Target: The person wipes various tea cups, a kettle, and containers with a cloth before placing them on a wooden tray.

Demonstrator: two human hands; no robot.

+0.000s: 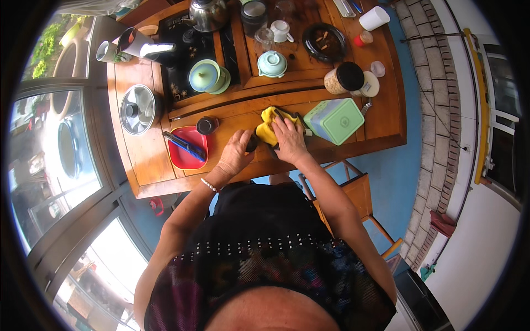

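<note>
My left hand (236,153) is closed around a small dark jar (251,143) at the front edge of the wooden table (232,169). Under the spread fingers of my right hand (291,138) lies a crumpled yellow and dark cloth (269,126). Just right of the cloth stands a pale green box (337,121). A small dark-lidded jar (206,125) is left of my hands, beside a red dish (188,153) with a blue utility knife (186,147) lying across it.
A pot with a glass lid (138,109), a green lidded cup (207,77), a pale teal lidded bowl (272,64), a black-lidded jar (345,77) and an ashtray (324,42) stand farther back. The metal kettle (207,15) is at the far edge. A wooden chair (356,194) stands close on the right.
</note>
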